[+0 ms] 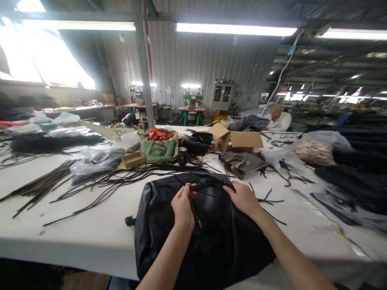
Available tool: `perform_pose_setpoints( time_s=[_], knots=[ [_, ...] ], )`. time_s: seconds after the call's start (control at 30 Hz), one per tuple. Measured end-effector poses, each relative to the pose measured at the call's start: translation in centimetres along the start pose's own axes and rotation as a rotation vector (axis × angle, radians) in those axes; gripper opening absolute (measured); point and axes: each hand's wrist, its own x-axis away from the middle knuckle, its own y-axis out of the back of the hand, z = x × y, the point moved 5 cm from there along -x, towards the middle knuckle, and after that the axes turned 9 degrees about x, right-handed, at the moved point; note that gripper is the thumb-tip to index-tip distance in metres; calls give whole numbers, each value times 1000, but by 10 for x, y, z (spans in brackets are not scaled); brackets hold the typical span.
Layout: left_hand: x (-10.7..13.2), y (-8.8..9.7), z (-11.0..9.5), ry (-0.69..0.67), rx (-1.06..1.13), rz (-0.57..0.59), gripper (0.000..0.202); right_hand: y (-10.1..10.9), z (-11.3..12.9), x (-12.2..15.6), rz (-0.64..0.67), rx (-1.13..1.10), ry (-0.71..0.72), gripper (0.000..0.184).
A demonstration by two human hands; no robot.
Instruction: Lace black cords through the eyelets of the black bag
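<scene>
A black leather backpack (pixel 178 237) lies on the white surface (pixel 60 229), hanging partly over its near edge, directly in front of the wearer. The left grip (pixel 183 203) is pressed together, and a thin black cord (pixel 208 188) is pinched between thumb and fingers at the backpack's top edge. The right grip (pixel 242 197) is laid on the upper right of the backpack with the fingers held close together; whether the cord is pinched there cannot be told (the fingertips are too small to read).

Loose black cords (pixel 105 181) are strewn to the left of the backpack, and a bundle of dark cords (pixel 39 185) is laid further left. Beyond the hands stand a green-printed sack (pixel 159 149) filled with orange items, a cardboard box (pixel 242 139) and a small grey handbag (pixel 242 163). A co-worker in a white top (pixel 279 121) is seen past the far end of the surface.
</scene>
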Motion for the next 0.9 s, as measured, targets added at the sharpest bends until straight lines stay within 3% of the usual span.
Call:
perform_pose_setpoints(
  time_s=[0.1,0.2,0.27,0.33,0.43,0.53,0.67,0.9],
  knots=[
    [9,-4,3,-7,-23,30,50,21,4,-8,3,53,33,17],
    [27,9,19,6,-66,7,48,35,28,23,-228,33,111,29],
    [37,18,27,-3,-101,-2,45,28,57,53,-300,-89,271,36],
    [43,22,30,-29,-134,16,40,10,87,76,-242,-184,411,46],
    [48,23,26,-55,-163,34,35,-14,112,91,-242,-107,438,53],
    [49,24,22,-62,-204,38,34,-22,114,87,-312,4,405,42],
    [49,24,25,-53,-207,64,37,-18,105,79,-367,-67,447,34],
    [50,16,26,-25,-132,47,35,-18,106,68,-326,-118,496,42]
  ],
)
